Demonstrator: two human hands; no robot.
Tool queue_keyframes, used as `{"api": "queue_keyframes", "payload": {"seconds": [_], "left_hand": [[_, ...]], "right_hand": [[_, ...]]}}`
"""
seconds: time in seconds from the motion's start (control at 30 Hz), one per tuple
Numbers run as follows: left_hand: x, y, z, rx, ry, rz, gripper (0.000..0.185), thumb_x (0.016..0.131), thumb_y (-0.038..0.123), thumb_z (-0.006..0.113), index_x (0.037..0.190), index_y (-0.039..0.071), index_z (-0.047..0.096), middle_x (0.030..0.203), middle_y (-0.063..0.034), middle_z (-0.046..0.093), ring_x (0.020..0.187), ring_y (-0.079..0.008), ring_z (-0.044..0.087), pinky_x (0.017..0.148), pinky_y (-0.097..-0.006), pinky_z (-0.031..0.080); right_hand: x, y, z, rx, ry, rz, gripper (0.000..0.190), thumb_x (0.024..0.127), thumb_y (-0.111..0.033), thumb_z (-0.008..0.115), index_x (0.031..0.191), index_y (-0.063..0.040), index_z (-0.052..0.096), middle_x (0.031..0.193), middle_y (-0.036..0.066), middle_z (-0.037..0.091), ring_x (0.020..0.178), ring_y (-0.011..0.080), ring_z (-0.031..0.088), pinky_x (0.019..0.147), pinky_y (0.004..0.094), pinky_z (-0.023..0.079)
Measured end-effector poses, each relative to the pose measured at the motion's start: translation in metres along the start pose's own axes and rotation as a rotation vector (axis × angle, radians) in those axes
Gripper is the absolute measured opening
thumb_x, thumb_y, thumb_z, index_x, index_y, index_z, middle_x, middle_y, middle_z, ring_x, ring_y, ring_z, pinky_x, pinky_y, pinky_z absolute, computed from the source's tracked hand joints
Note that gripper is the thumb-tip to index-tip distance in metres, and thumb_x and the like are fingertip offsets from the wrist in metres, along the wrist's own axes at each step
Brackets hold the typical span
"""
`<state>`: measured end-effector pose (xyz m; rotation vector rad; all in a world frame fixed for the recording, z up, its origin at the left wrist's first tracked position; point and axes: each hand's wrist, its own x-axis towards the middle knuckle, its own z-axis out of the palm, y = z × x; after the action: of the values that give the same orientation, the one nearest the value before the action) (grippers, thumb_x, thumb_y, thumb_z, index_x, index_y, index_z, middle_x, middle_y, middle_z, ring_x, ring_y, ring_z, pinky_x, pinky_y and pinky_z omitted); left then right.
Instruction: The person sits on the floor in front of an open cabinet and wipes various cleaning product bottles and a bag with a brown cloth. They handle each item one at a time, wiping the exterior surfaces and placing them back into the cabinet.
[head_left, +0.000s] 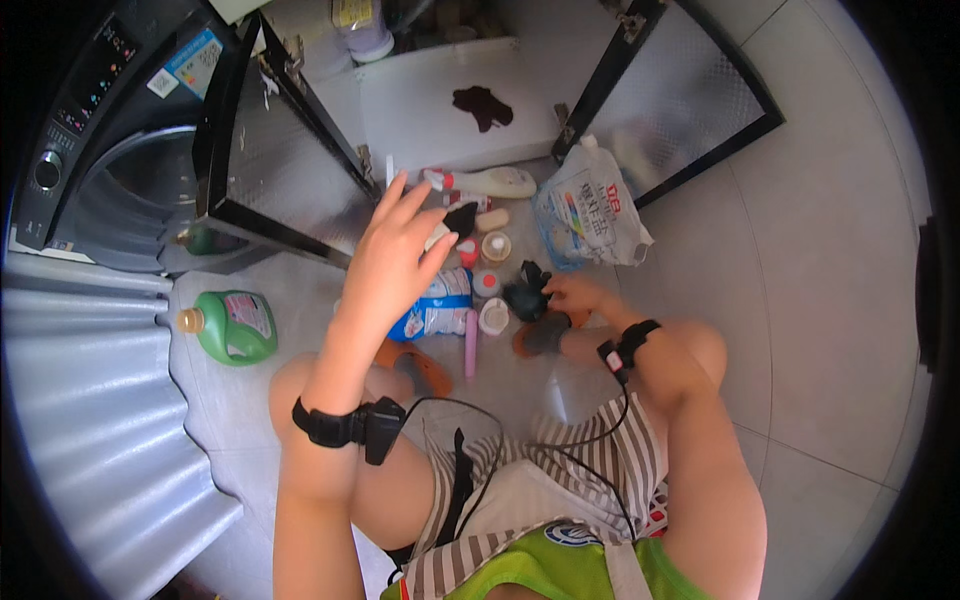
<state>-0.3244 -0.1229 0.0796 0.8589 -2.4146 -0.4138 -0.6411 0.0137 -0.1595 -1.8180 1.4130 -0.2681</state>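
My left hand (399, 251) is raised over the floor in front of the cabinet, fingers apart and holding nothing. Beneath and beside it lie a blue and white plastic packet (446, 304) and a black crumpled piece (460, 220). My right hand (579, 292) has its fingertips closed on the edge of a dark, crumpled bundle (527, 297), low by my foot; its material is unclear. Close by are a white round container (494, 316), a jar with a pale lid (496, 247), a red-dotted cap (487, 282) and a pink stick-like item (470, 345).
The cabinet's left door (289, 150) and right door (675, 97) stand wide apart. A dark stain or cloth (484, 107) lies on its white base. Around are a white spray bottle (491, 182), a printed plastic bag (592, 206), a green detergent jug (236, 328) and a washing machine (112, 142).
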Motion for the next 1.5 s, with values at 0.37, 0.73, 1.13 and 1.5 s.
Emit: {"api": "queue_keyframes", "payload": {"seconds": [0.37, 0.73, 1.13, 1.5], "left_hand": [[-0.003, -0.005, 0.01, 0.01, -0.136, -0.062, 0.027, 0.084, 0.019, 0.068, 0.104, 0.0, 0.068, 0.126, -0.0169, 0.059, 0.129, -0.0352, 0.047, 0.1, -0.0421, 0.043], [-0.006, -0.018, 0.017, 0.023, -0.229, -0.084, 0.03, 0.084, 0.019, 0.067, 0.108, 0.0, 0.066, 0.125, -0.0185, 0.06, 0.126, -0.0354, 0.049, 0.099, -0.0417, 0.044], [-0.006, -0.012, 0.027, 0.091, -0.346, 0.016, 0.031, 0.082, 0.019, 0.067, 0.107, 0.0, 0.064, 0.122, -0.0169, 0.06, 0.121, -0.0337, 0.053, 0.099, -0.0392, 0.046], [0.005, -0.002, 0.03, 0.056, -0.367, 0.069, 0.032, 0.079, 0.016, 0.07, 0.106, 0.0, 0.063, 0.116, -0.0175, 0.06, 0.115, -0.0362, 0.055, 0.094, -0.0404, 0.049]], "right_hand": [[-0.021, -0.061, -0.169, -0.13, 0.592, 0.481, 0.029, 0.083, -0.029, 0.067, 0.1, -0.006, 0.07, 0.087, 0.018, 0.069, 0.078, 0.0335, 0.066, 0.072, 0.0384, 0.052], [-0.057, 0.018, -0.142, -0.303, 0.337, 0.69, 0.046, 0.084, -0.039, 0.064, 0.109, 0.0, 0.066, 0.11, 0.023, 0.065, 0.104, 0.0374, 0.062, 0.09, 0.0428, 0.048], [-0.021, -0.013, -0.18, 0.008, 0.107, 0.974, 0.035, 0.089, -0.025, 0.052, 0.107, 0.001, 0.067, 0.104, 0.022, 0.067, 0.092, 0.0361, 0.066, 0.082, 0.0437, 0.052], [-0.001, -0.094, -0.21, -0.565, 0.713, 0.587, 0.023, 0.089, -0.02, 0.054, 0.105, -0.012, 0.068, 0.079, 0.02, 0.067, 0.075, 0.0396, 0.065, 0.067, 0.0474, 0.052]]}}
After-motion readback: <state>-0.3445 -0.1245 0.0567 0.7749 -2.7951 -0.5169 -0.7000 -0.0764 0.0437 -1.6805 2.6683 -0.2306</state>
